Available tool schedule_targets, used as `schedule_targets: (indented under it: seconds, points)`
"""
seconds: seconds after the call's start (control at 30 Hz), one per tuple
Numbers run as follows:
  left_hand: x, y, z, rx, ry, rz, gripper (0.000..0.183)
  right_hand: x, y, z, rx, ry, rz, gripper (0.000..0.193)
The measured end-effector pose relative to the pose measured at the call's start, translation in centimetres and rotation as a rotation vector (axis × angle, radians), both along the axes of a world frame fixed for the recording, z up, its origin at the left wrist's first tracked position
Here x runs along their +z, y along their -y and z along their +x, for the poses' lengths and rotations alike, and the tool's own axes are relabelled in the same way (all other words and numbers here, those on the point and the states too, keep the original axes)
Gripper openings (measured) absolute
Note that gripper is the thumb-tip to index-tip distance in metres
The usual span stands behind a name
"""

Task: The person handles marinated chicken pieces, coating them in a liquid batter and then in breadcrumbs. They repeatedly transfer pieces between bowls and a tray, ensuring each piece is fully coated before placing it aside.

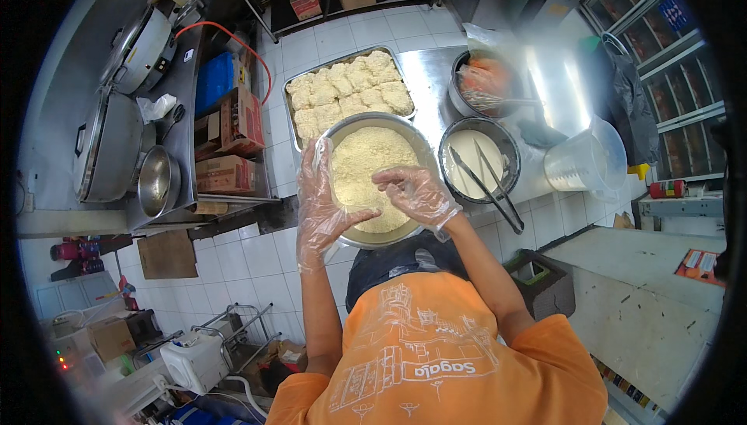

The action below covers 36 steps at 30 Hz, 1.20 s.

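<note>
A large metal bowl [426, 162] of pale breadcrumbs [372, 157] stands in front of me. My left hand [317, 199], in a clear plastic glove, lies along the bowl's left rim with its fingers stretched out and its thumb over the crumbs. Just above the crumbs on the right side is my right hand [412, 194], gloved the same way. Its fingers are curled together, and whatever they may hold is hidden. Behind the bowl a metal tray [291, 118] carries rows of crumb-coated pieces [350, 87].
To the right, a dark bowl of white batter [465, 162] has tongs [490, 184] resting across it. Beyond it stand a pot with orange contents [484, 75] and a whisk [486, 101]. A clear plastic jug [587, 157] is farther right. A counter with cookers [117, 145] stands left.
</note>
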State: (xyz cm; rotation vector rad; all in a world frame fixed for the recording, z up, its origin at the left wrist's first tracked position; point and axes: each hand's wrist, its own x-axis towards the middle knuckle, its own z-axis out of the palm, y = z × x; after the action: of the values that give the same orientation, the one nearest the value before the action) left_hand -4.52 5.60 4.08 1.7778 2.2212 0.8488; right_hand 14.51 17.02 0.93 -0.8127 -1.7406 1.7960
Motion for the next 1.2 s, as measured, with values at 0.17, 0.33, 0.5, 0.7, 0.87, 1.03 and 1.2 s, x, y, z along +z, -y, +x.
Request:
schedule_targets:
  seconds: [0.17,0.33,0.5,0.7,0.87,1.03,1.2]
  points:
    - [-1.8,-0.5,0.1,0.042,0.055,-0.027,0.153,-0.8,0.4,0.2,0.255,0.082,0.075,0.021]
    - [-3.7,-0.8,0.4,0.053,0.011,-0.077,0.151,-3.7,-0.7,0.2,0.149,0.248,0.212,0.014]
    - [-5.9,-0.9,0.2,0.075,-0.01,-0.147,0.155,-6.4,-0.9,0.4,-0.022,0.278,0.189,0.017]
    - [-6.7,-2.3,0.7,0.002,-0.006,-0.185,0.152,-8.8,-0.7,0.7,0.184,0.312,0.064,0.019]
    - [-6.7,-4.3,1.1,-0.025,-0.221,-0.438,0.149,-8.4,-1.0,0.5,-0.097,0.5,0.462,0.016]
    - [-10.3,-6.5,1.2,-0.203,-0.503,-0.565,0.14,-4.1,0.2,-0.4,0.059,0.147,0.403,0.016]
    - [-13.3,-8.3,1.0,-0.236,-0.648,-0.595,0.091,-1.2,1.7,-0.9,0.193,0.084,0.354,0.026]
